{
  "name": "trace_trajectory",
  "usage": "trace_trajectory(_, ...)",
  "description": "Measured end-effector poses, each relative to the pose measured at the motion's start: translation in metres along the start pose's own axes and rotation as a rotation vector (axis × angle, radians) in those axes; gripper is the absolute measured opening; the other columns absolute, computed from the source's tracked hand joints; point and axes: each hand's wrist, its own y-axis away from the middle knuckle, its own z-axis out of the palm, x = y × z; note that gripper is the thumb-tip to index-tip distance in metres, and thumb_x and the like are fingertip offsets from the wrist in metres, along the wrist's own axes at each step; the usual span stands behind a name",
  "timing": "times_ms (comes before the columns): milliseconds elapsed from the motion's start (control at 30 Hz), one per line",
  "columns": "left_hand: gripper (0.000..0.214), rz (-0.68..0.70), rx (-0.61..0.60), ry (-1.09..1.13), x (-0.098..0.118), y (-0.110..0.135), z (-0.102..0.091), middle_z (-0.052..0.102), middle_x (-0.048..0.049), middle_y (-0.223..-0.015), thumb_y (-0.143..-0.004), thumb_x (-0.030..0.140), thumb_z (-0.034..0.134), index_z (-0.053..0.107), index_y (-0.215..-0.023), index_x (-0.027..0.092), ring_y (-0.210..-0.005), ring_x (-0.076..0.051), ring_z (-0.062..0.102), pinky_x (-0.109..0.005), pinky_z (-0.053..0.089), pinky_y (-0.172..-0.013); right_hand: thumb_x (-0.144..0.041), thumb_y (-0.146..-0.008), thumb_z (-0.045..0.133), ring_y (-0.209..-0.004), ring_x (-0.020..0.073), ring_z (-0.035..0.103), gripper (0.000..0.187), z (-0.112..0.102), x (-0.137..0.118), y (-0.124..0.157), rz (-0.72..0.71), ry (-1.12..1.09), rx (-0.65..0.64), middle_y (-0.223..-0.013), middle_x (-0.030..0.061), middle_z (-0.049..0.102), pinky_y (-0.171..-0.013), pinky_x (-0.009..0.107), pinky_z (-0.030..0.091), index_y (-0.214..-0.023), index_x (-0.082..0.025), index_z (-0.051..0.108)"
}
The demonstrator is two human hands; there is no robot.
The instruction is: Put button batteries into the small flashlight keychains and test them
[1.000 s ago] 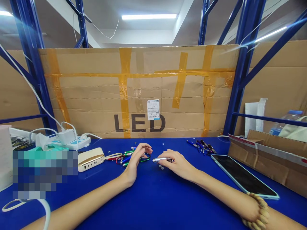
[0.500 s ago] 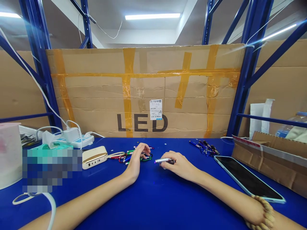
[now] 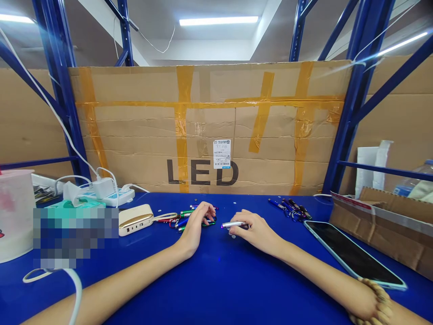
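Observation:
My right hand (image 3: pixel 254 229) is closed around a small silver penlight (image 3: pixel 232 224), which lies level and points left. Its tip glows blue-violet. A short distance to the left, my left hand (image 3: pixel 195 228) stands on its edge with the fingers loosely bent and apart. Behind and beside that hand lies a jumble of pen-shaped lights (image 3: pixel 183 222) in red, green and blue, partly hidden by it. A second cluster of dark and blue pen-shaped lights (image 3: pixel 293 209) rests at the back right, away from both hands.
A white and gold power bank (image 3: pixel 135 220) with a strap lies left of the jumble. Farther left are a power strip (image 3: pixel 114 198), cables and a white bucket (image 3: pixel 16 216). On the right are a phone (image 3: pixel 352 253) and an open cardboard box (image 3: pixel 385 234). Tall cardboard (image 3: pixel 142 135) closes off the back.
The view has shifted slightly, moving everything a little to the right in the picture. Both hands keep nearly the same pose, and the silver penlight stays in my right hand.

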Motion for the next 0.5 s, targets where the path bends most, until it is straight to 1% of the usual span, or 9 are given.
trace_trajectory(133, 0.03, -0.002, 0.003, 0.002, 0.0001, 0.0001, 0.0001, 0.051, -0.0018, -0.074, -0.083, 0.041, 0.031, 0.048, -0.073, 0.018, -0.071, -0.015, 0.047, -0.025, 0.035, -0.063, -0.036, -0.089, 0.04, -0.079, 0.0145, 0.05, 0.027, -0.0002, -0.0002, -0.0005, -0.034, -0.018, -0.051, -0.081, -0.0015, 0.063, -0.072, 0.027, 0.035, -0.082, -0.024, 0.063)
trace_trajectory(233, 0.031, 0.001, 0.003, -0.004, 0.0001, 0.0001, 0.0001, 0.051, -0.0019, -0.074, -0.083, 0.042, 0.031, 0.048, -0.073, 0.018, -0.072, -0.015, 0.047, -0.026, 0.035, -0.064, -0.036, -0.089, 0.041, -0.081, 0.0151, 0.049, 0.027, -0.0003, 0.0004, -0.0011, -0.034, -0.008, -0.069, -0.08, -0.0019, 0.063, -0.073, 0.027, 0.034, -0.08, -0.024, 0.063)
trace_trajectory(367, 0.031, 0.005, 0.011, 0.0, -0.0011, -0.0002, 0.0004, 0.051, -0.0018, -0.074, -0.084, 0.041, 0.03, 0.048, -0.073, 0.018, -0.071, -0.015, 0.047, -0.026, 0.035, -0.063, -0.036, -0.089, 0.041, -0.08, 0.0145, 0.05, 0.027, -0.0005, 0.0013, -0.0013, -0.027, -0.016, -0.061, -0.08, -0.0014, 0.062, -0.072, 0.027, 0.035, -0.08, -0.023, 0.064)
trace_trajectory(500, 0.03, 0.009, 0.026, 0.009, -0.0026, -0.0008, 0.0006, 0.052, -0.0016, -0.074, -0.085, 0.039, 0.031, 0.049, -0.073, 0.018, -0.07, -0.014, 0.047, -0.025, 0.035, -0.062, -0.034, -0.087, 0.045, -0.078, 0.0141, 0.05, 0.023, 0.0002, 0.0005, -0.0009, -0.019, -0.012, -0.054, -0.077, -0.002, 0.062, -0.071, 0.026, 0.035, -0.078, -0.023, 0.064)
